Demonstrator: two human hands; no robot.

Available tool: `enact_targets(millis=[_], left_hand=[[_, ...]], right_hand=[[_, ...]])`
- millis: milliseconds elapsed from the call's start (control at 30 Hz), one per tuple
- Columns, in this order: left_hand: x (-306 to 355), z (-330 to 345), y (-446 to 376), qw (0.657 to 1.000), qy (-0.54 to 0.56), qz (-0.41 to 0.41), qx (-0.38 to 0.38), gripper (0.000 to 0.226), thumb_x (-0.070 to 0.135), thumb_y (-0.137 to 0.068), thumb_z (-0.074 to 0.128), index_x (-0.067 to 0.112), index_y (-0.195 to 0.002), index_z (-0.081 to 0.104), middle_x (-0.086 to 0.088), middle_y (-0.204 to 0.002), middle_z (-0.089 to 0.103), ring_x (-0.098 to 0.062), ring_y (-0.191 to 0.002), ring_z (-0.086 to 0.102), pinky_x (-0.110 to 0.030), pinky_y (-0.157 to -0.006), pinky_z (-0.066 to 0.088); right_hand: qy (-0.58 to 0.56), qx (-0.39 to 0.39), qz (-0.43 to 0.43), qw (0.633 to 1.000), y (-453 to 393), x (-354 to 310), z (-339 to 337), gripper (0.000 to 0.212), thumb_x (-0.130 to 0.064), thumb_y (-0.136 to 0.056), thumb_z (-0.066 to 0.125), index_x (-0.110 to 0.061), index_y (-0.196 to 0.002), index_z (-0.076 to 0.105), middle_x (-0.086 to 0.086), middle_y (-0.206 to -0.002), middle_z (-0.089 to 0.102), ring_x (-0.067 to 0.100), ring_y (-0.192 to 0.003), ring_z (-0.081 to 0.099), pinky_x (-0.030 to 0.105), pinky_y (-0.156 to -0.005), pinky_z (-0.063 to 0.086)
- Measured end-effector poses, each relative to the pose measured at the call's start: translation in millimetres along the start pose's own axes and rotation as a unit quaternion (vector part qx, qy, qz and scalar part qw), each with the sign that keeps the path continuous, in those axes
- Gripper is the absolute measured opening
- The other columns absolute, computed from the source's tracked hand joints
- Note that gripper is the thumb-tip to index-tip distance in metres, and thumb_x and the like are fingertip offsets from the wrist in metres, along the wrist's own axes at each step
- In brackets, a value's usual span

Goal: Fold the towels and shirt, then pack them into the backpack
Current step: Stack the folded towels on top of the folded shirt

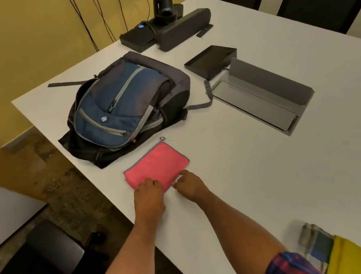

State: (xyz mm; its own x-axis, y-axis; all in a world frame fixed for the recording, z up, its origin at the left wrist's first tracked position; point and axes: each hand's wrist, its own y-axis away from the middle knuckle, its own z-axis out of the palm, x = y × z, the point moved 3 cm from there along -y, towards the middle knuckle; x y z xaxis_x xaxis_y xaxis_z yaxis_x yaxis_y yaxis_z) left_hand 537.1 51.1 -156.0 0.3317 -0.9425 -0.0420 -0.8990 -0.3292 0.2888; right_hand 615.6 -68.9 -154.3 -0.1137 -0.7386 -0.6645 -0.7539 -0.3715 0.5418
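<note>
A folded pink towel (157, 166) with grey trim lies flat on the white table (254, 161), just right of a blue and grey backpack (122, 108) lying on its back. My left hand (149, 197) presses on the towel's near corner. My right hand (190, 185) pinches its right edge. At the right edge of the view a yellow cloth (355, 269) and a grey-blue patterned cloth (315, 245) lie on the table.
A black camera on a long speaker bar (170, 22) stands at the table's far left. An open grey cable box (260, 95) with a black lid sits in the middle. The table's left edge drops to the floor beside the backpack.
</note>
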Motion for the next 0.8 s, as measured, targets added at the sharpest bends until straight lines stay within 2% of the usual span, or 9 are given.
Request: enact_targets(millis=[167, 233, 333, 400, 467, 533, 667, 733, 800], left_hand=[[15, 0, 6, 0.996, 0.082, 0.011, 0.035, 0.017, 0.015, -0.095, 0.052, 0.016, -0.108, 0.063, -0.005, -0.107, 0.061, -0.022, -0.089, 0.059, -0.033, -0.08, 0.051], [25, -3, 11, 0.98, 0.198, -0.014, 0.028, 0.007, 0.016, -0.091, 0.059, 0.017, -0.093, 0.065, -0.002, -0.091, 0.063, -0.019, -0.079, 0.061, -0.034, -0.073, 0.055], [35, -4, 25, 0.934, 0.347, -0.078, -0.012, 0.01, 0.02, -0.086, 0.066, 0.018, -0.076, 0.065, 0.003, -0.068, 0.061, -0.018, -0.065, 0.062, -0.032, -0.058, 0.054], [38, 2, 30, 0.914, 0.393, -0.081, -0.052, 0.01, 0.019, -0.084, 0.064, 0.015, -0.075, 0.068, -0.002, -0.064, 0.065, -0.023, -0.061, 0.066, -0.037, -0.057, 0.058], [41, 5, 34, 0.884, 0.455, -0.072, -0.084, 0.013, 0.015, -0.081, 0.058, 0.01, -0.077, 0.07, -0.011, -0.069, 0.069, -0.029, -0.068, 0.069, -0.043, -0.066, 0.061], [41, 2, 37, 0.859, 0.498, -0.098, -0.066, 0.018, 0.016, -0.076, 0.055, 0.005, -0.079, 0.069, -0.017, -0.079, 0.069, -0.031, -0.07, 0.065, -0.043, -0.068, 0.056], [53, -30, 51, 0.872, 0.466, -0.142, 0.051, 0.012, 0.01, -0.082, 0.054, 0.01, -0.086, 0.065, -0.01, -0.088, 0.064, -0.02, -0.076, 0.058, -0.036, -0.068, 0.05], [67, -45, 56, 0.864, 0.484, -0.119, 0.069, 0.021, 0.018, -0.084, 0.06, 0.019, -0.105, 0.06, -0.002, -0.108, 0.059, -0.021, -0.092, 0.06, -0.039, -0.079, 0.055], [91, -59, 59, 0.844, 0.53, -0.083, 0.011, 0.048, 0.027, -0.085, 0.062, 0.03, -0.131, 0.049, 0.0, -0.131, 0.05, -0.024, -0.111, 0.056, -0.046, -0.094, 0.053]], right_hand=[[-0.138, 0.041, 0.081, 0.986, -11, 1, 13, 0.038, -0.018, -0.083, 0.069, 0.005, -0.113, 0.063, 0.017, -0.09, 0.074, 0.026, -0.074, 0.072, 0.039, -0.07, 0.059], [-0.157, 0.04, 0.1, 0.982, -6, 2, 18, 0.041, -0.019, -0.085, 0.071, 0.004, -0.114, 0.055, 0.014, -0.095, 0.07, 0.025, -0.078, 0.068, 0.036, -0.064, 0.06], [-0.121, -0.01, 0.101, 0.987, 4, 10, 23, 0.024, -0.017, -0.093, 0.063, 0.001, -0.11, 0.064, 0.019, -0.103, 0.069, 0.031, -0.094, 0.068, 0.037, -0.083, 0.059], [-0.124, -0.036, 0.109, 0.986, 15, 19, 20, 0.012, -0.013, -0.089, 0.063, -0.002, -0.093, 0.067, 0.02, -0.085, 0.066, 0.028, -0.073, 0.065, 0.038, -0.074, 0.055], [-0.124, -0.034, 0.096, 0.987, 28, 27, 9, 0.007, -0.011, -0.086, 0.058, -0.006, -0.082, 0.061, 0.013, -0.076, 0.06, 0.021, -0.061, 0.055, 0.035, -0.063, 0.049], [-0.134, -0.019, 0.073, 0.988, 46, 32, -4, 0.01, -0.016, -0.088, 0.052, -0.011, -0.09, 0.06, 0.005, -0.085, 0.063, 0.018, -0.073, 0.058, 0.03, -0.066, 0.048], [-0.144, 0.005, 0.018, 0.989, 83, 38, -34, 0.022, -0.029, -0.095, 0.049, -0.017, -0.113, 0.053, 0.001, -0.105, 0.062, 0.017, -0.089, 0.06, 0.031, -0.072, 0.048], [-0.141, 0.015, -0.006, 0.99, 98, 39, -52, 0.021, -0.03, -0.096, 0.049, -0.019, -0.113, 0.052, 0.001, -0.103, 0.062, 0.016, -0.086, 0.06, 0.03, -0.069, 0.048], [-0.154, 0.027, -0.024, 0.987, 122, 46, -76, 0.024, -0.032, -0.095, 0.052, -0.02, -0.116, 0.051, 0.0, -0.105, 0.063, 0.016, -0.088, 0.062, 0.029, -0.07, 0.049]])
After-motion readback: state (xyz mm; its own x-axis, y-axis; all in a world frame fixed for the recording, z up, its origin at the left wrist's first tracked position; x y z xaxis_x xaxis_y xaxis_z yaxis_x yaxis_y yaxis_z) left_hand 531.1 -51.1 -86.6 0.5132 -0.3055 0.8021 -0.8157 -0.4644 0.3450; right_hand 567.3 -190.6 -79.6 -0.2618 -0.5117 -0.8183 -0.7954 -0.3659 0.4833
